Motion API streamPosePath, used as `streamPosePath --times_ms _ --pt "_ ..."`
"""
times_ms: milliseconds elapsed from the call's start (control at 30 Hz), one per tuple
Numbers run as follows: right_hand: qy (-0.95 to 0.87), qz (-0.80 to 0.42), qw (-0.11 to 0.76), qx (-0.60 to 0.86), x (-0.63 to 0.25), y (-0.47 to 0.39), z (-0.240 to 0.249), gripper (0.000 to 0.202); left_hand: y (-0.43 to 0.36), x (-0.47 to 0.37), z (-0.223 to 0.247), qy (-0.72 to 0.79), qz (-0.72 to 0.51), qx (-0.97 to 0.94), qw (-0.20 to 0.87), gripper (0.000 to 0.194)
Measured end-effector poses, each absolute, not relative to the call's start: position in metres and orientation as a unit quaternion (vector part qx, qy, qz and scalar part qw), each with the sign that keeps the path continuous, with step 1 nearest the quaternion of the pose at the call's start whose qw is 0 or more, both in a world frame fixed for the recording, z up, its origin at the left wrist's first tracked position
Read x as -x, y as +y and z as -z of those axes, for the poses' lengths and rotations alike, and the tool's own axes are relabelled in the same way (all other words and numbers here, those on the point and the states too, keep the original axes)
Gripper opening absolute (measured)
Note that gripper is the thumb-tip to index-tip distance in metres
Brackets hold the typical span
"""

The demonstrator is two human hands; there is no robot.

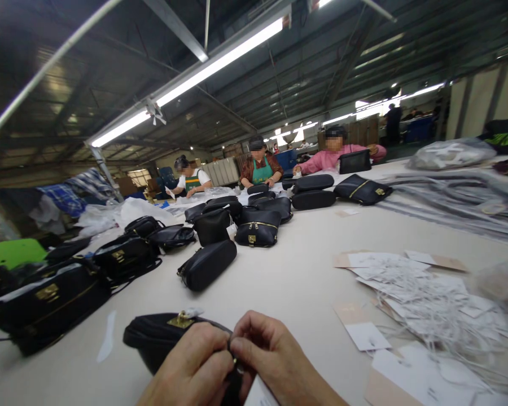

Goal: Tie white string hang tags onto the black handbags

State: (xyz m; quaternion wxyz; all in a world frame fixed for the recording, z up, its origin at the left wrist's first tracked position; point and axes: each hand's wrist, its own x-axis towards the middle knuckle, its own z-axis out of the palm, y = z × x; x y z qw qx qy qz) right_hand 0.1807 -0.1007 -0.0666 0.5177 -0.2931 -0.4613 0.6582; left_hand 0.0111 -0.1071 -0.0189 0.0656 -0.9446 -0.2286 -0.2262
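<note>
Our left hand (192, 361) and right hand (275, 355) were close together, the left clamped on a black bag (148, 339), the right pinched, on what we could not tell. We noted a smooth, pale table (296, 282). The bag, rounded and leather-like, was at its near side. Below the right hand lay a flat white tag (260, 393); atop the bag, a shiny gold-toned clasp (180, 321).

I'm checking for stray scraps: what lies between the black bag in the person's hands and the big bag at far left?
In the head view, a narrow white strip lies on the table between the held bag and the big bag.
</note>
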Motion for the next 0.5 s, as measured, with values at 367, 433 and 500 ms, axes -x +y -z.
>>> streamPosePath --times_ms 367,433,500 --pt "-0.561 -0.476 0.582 0.346 -0.221 -0.093 0.051 0.019 -0.098 -0.041 -0.029 -0.311 0.248 0.917 -0.028 0.024" --pt "-0.542 -0.482 0.598 0.341 -0.218 -0.093 0.053 0.024 -0.093 -0.051 -0.032 -0.341 0.200 0.915 -0.076 0.017" --pt "-0.477 -0.516 0.626 0.339 -0.214 -0.092 0.055 0.030 -0.089 -0.058 -0.029 -0.346 0.171 0.918 -0.092 0.016"
